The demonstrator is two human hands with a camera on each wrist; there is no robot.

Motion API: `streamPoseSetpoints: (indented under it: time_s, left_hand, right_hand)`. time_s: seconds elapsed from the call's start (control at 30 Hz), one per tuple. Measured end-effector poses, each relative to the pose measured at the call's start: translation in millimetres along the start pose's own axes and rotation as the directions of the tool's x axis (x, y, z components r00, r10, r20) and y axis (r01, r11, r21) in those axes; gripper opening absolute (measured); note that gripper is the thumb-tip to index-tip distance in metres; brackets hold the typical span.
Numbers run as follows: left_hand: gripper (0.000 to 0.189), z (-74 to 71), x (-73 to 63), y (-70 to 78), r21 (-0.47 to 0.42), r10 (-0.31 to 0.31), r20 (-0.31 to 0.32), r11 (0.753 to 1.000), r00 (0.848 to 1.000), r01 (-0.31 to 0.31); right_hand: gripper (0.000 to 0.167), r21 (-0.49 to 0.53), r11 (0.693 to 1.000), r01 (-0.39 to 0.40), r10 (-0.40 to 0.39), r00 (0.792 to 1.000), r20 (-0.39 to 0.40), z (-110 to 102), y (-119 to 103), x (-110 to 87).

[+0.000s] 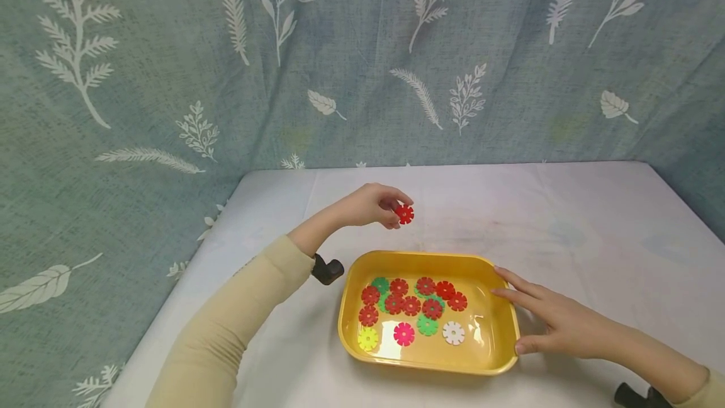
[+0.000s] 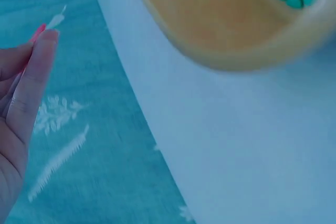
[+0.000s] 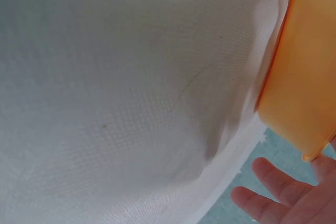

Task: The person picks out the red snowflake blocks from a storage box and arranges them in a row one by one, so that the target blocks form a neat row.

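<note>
Above the far left of the yellow tray (image 1: pixel 419 367), my left hand (image 1: pixel 370 205) pinches a red notched disc (image 1: pixel 404 214) between thumb and fingers. The left wrist view shows this disc nearly edge-on at the fingertips. Inside the tray lie several notched discs: mostly red, some green, a yellow disc (image 1: pixel 368 339), a pink disc (image 1: pixel 404 334) and a white disc (image 1: pixel 453 333). At the tray's right end my right hand (image 1: pixel 561 326) touches the rim, its fingers spread and fairly straight. Two of those fingers (image 3: pixel 278 179) stand apart from the tray wall in the right wrist view.
A white cloth (image 1: pixel 595 232) covers the table under the tray. Behind and to the left hangs a blue-green curtain (image 1: pixel 362 80) with white leaf prints. Both wrists carry a dark camera mount, such as the left one (image 1: pixel 327 268) near the tray's left corner.
</note>
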State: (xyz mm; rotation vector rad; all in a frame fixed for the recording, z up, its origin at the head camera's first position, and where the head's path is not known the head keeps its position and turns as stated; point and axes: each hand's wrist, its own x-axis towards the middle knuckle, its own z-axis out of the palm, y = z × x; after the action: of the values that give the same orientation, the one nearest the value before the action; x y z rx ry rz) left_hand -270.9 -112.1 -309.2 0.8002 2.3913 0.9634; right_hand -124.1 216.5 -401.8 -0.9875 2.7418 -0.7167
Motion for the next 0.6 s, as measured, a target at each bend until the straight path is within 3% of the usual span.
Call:
streamPoseSetpoints:
  time_s: [0.17, 0.3, 0.47, 0.6]
  left_hand:
    - [0.037, -13.2, -4.8, -15.3, -0.12, -0.047, -0.089, 0.992, 0.995, 0.036]
    - [0.038, -21.0, -7.0, -29.5, -0.168, -0.108, -0.161, 0.982, 0.981, 0.08]
    - [0.034, -26.8, -7.9, -47.0, -0.241, -0.19, -0.234, 0.961, 0.954, 0.132]
    - [0.036, -27.0, -7.5, -61.5, -0.355, -0.283, -0.273, 0.918, 0.92, 0.177]
  right_hand:
    - [0.07, 0.015, 1.0, -0.005, 0.004, 1.0, 0.006, 0, 0, 0.2]
    - [0.07, 0.032, 0.999, -0.008, 0.007, 1.0, 0.007, 0, -1, 0.2]
    - [0.07, 0.038, 0.999, -0.007, 0.007, 1.0, 0.004, 0, -1, 0.4]
    - [0.07, 0.027, 1.0, -0.001, 0.001, 1.0, 0.001, 0, -1, 0.3]
